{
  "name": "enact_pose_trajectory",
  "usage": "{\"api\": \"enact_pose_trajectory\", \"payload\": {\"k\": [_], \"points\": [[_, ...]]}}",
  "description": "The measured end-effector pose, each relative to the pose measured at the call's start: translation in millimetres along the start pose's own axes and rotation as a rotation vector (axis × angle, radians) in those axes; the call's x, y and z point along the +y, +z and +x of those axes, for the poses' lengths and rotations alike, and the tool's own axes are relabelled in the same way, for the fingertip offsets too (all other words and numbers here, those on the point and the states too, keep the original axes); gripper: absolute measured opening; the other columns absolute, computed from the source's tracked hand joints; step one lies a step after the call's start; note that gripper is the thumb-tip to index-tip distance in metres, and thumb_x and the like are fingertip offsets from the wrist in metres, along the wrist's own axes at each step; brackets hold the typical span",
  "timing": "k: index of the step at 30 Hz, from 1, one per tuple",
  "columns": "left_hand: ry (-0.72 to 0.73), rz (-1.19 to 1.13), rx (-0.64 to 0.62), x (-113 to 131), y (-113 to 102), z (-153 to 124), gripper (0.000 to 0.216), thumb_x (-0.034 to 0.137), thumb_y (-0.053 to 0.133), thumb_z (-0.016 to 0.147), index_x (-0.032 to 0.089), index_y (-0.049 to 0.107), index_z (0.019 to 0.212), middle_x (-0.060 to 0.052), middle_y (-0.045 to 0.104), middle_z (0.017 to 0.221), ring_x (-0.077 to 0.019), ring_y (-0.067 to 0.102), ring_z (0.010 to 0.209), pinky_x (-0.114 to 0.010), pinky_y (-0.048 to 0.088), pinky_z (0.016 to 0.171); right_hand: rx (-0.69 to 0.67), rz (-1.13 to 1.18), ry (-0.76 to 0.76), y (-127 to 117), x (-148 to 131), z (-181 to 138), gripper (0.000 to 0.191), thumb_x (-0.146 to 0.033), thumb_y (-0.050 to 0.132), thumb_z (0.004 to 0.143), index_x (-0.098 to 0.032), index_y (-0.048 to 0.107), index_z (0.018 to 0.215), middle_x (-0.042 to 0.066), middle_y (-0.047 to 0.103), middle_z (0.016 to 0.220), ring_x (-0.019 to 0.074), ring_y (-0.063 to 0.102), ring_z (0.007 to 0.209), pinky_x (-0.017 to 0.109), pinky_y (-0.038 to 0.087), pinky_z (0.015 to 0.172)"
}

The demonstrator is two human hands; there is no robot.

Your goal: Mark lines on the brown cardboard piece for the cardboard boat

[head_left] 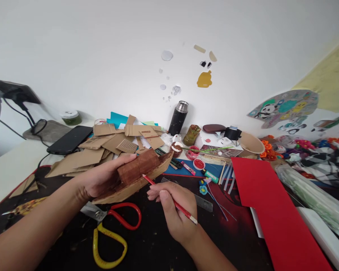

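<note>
In my left hand (104,177) is a small cardboard boat (139,167) with a brown-painted cabin and a pale cardboard hull, held tilted above the dark mat. The fingers behind the boat are hidden. My right hand (175,209) grips a red pencil (176,205), its tip at the lower edge of the brown cabin; whether it touches I cannot tell. Below the boat lie scissors (109,226) with one red and one yellow handle, blades partly covered by my left arm. A ruler (203,203) lies behind my right hand.
Cut cardboard pieces (101,146) are heaped at the back left beside a black phone (70,139). A black flask (178,118) stands by the wall, with an open red paint pot (199,164) nearer me. Red card (271,203) and a plastic-wrapped bundle (313,199) lie at right.
</note>
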State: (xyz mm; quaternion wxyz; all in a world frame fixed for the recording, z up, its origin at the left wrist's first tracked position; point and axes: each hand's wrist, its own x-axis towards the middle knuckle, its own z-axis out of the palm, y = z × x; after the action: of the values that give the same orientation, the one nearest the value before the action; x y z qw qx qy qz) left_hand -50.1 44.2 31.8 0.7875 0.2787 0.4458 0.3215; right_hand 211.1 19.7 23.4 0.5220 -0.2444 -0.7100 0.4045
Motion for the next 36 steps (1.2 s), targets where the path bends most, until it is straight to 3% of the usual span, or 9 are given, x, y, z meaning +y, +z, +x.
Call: {"api": "enact_pose_trajectory", "payload": {"k": [5,12,24,36], "points": [[-0.008,0.004,0.003,-0.8,-2.0,0.4,0.08,0.082,0.09,0.081,0.022,0.088,0.134,-0.011,0.091,0.129,-0.0314,0.084,0.11,-0.037,0.062,0.099,-0.006,-0.003,0.003,-0.2,-0.1,-0.6,0.029,-0.033,0.061,0.121,-0.023,0.087,0.116,0.01,0.092,0.101,0.0224,0.09,0.082,0.034,0.076,0.075],[-0.012,0.005,-0.001,-3.7,-5.6,3.2,0.079,0.081,0.085,0.086,0.022,0.086,0.139,-0.013,0.089,0.138,-0.0347,0.083,0.122,-0.04,0.061,0.105,-0.052,-0.029,-0.047,0.6,0.0,-0.5,0.027,-0.03,0.061,0.12,-0.023,0.087,0.116,0.009,0.092,0.099,0.022,0.091,0.083,0.033,0.076,0.079],[0.004,-0.011,-0.012,0.5,0.0,0.8,0.071,0.081,0.093,0.078,0.023,0.092,0.119,-0.009,0.093,0.119,-0.0279,0.084,0.1,-0.033,0.063,0.088,0.048,-0.023,0.059,-1.9,1.9,0.0,0.037,-0.042,0.059,0.123,-0.022,0.089,0.118,0.011,0.092,0.097,0.0234,0.09,0.081,0.036,0.077,0.077],[-0.016,-0.005,-0.006,1.6,2.2,0.5,0.079,0.081,0.096,0.075,0.024,0.09,0.13,-0.009,0.092,0.129,-0.0288,0.084,0.107,-0.036,0.063,0.099,-0.055,-0.038,-0.022,1.1,-0.1,0.4,0.028,-0.031,0.06,0.12,-0.023,0.087,0.115,0.009,0.093,0.099,0.0226,0.091,0.082,0.035,0.077,0.078]]}}
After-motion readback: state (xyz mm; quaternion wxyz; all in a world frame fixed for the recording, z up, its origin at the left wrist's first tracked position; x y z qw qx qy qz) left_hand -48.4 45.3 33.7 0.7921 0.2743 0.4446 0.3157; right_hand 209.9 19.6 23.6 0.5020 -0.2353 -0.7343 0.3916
